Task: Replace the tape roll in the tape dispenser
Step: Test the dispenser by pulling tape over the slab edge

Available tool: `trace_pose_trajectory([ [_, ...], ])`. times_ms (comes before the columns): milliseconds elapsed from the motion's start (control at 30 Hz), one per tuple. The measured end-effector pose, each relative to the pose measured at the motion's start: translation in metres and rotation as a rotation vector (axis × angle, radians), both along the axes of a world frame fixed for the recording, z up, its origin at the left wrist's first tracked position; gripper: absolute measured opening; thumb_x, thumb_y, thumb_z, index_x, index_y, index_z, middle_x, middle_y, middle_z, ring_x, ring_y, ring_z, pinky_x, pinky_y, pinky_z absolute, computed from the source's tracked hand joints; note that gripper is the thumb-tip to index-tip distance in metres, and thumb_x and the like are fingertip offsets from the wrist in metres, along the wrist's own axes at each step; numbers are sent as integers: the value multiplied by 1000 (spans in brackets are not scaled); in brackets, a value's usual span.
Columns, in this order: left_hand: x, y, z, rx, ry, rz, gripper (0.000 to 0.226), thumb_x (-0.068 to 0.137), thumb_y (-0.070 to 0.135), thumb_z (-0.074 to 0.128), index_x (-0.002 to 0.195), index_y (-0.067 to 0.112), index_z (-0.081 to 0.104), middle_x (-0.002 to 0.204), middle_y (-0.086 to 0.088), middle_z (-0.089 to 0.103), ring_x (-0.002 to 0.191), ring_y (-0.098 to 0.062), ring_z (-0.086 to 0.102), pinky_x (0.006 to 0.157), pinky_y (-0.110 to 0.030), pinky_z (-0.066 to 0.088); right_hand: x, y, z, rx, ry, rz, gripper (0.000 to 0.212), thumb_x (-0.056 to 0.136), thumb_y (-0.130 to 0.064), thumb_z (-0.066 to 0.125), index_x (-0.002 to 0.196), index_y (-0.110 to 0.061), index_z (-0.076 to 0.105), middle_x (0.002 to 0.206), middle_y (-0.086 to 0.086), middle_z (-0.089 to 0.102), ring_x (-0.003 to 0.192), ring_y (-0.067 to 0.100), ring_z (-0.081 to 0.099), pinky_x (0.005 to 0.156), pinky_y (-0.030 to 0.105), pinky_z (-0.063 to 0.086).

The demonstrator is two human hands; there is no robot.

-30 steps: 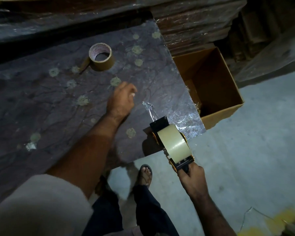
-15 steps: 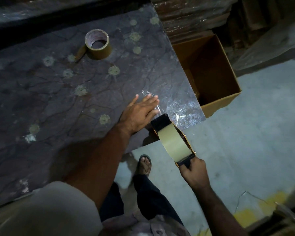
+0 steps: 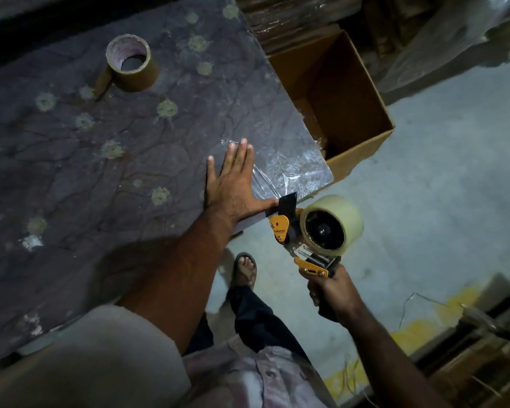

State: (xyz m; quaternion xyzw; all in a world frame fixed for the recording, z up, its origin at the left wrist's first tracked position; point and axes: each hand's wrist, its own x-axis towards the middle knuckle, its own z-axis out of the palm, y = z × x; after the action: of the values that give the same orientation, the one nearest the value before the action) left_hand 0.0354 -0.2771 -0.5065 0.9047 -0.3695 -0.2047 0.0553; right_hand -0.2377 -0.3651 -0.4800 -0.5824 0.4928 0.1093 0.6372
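Note:
My right hand (image 3: 334, 293) grips the handle of an orange and black tape dispenser (image 3: 299, 231), held off the table's near right corner. A pale clear tape roll (image 3: 343, 214) sits on its hub. A strip of clear tape (image 3: 264, 181) runs from the dispenser's black front onto the table. My left hand (image 3: 233, 184) lies flat on the table, fingers spread, pressing beside that strip, thumb near the dispenser's nose. A brown tape roll (image 3: 131, 67) stands on the table at the far left, apart from both hands.
The table (image 3: 71, 160) has a dark patterned cover with pale spots. An open cardboard box (image 3: 362, 142) stands on the grey floor past the table's right edge. My sandalled foot (image 3: 245, 269) is under the near edge. Stacked material lies behind the box.
My left hand slid right and down onto the tape strip and now lies flat. The dispenser turned and pulled back off the table corner, showing its side and hub.

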Motion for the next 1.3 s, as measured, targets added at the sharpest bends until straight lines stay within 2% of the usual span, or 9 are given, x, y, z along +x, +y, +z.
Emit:
trace_pose_trajectory([
  [167, -3, -4, 9, 9, 51, 38, 149, 49, 109, 26, 160, 18, -13, 169, 0, -22, 156, -22, -17, 119, -64, -8, 8, 7, -12, 53, 13, -84, 8, 89, -2, 65, 90, -10, 66, 48, 4, 39, 41, 19, 32, 44, 29, 26],
  [333, -2, -7, 10, 34, 82, 68, 155, 38, 111, 22, 160, 22, -13, 168, 3, -23, 155, -21, -18, 121, -66, -6, 13, 16, -19, -36, 64, -59, 11, 76, -22, 66, 74, -11, 63, 48, 3, 46, 44, 21, 39, 43, 28, 30],
  [533, -4, -10, 8, -5, 59, 115, 146, 52, 96, 57, 160, 25, -10, 169, 8, -22, 156, -18, -17, 120, -63, -8, -39, 41, -34, 34, 163, -55, 23, 71, -37, 78, 72, -21, 62, 48, 3, 52, 42, 19, 43, 46, 32, 33],
  [633, -1, -10, 6, -15, 65, 104, 146, 50, 97, 56, 160, 26, -9, 169, 9, -20, 156, -18, -17, 119, -61, -10, -43, 50, -35, 244, 88, -130, 39, 67, -35, 81, 57, -8, 54, 43, 14, 40, 36, 24, 38, 48, 40, 26],
  [767, 6, -3, 9, -65, 170, 71, 134, 62, 86, 64, 161, 29, -6, 169, 11, -19, 155, -16, -18, 118, -62, -11, -3, 26, -2, 544, -70, -429, 33, 74, -20, 69, 56, -15, 42, 43, 4, 32, 33, 18, 30, 40, 29, 26],
  [933, 37, 30, 34, -187, 319, -27, 112, 73, 68, 66, 160, 37, 2, 172, 4, -2, 158, -19, 4, 121, -65, 15, 35, 8, 46, 751, -314, -584, 31, 87, -27, 59, 62, -18, 44, 45, -2, 34, 34, 11, 31, 42, 23, 24],
  [1067, 45, 77, 56, -315, 348, 147, 110, 72, 68, 65, 160, 26, 15, 168, -9, 21, 154, -26, 22, 121, -55, 29, 71, 17, 75, 834, -502, -536, 31, 90, -31, 58, 65, -18, 46, 46, -4, 37, 36, 10, 34, 42, 24, 28],
  [1200, 40, 140, 75, -335, 402, 274, 103, 81, 41, 82, 160, 12, 21, 163, -11, 34, 149, -25, 35, 119, -31, 27, 107, 39, 96, 867, -578, -422, 29, 91, -29, 60, 67, -17, 47, 47, -3, 40, 36, 10, 37, 42, 24, 30],
  [1300, 43, 192, 86, -369, 468, 407, 106, 78, 42, 83, 159, 10, 21, 161, -12, 37, 148, -23, 37, 121, -37, 31, 136, 56, 108, 893, -607, -333, 27, 91, -26, 59, 69, -16, 47, 49, -2, 39, 38, 11, 36, 44, 25, 28],
])
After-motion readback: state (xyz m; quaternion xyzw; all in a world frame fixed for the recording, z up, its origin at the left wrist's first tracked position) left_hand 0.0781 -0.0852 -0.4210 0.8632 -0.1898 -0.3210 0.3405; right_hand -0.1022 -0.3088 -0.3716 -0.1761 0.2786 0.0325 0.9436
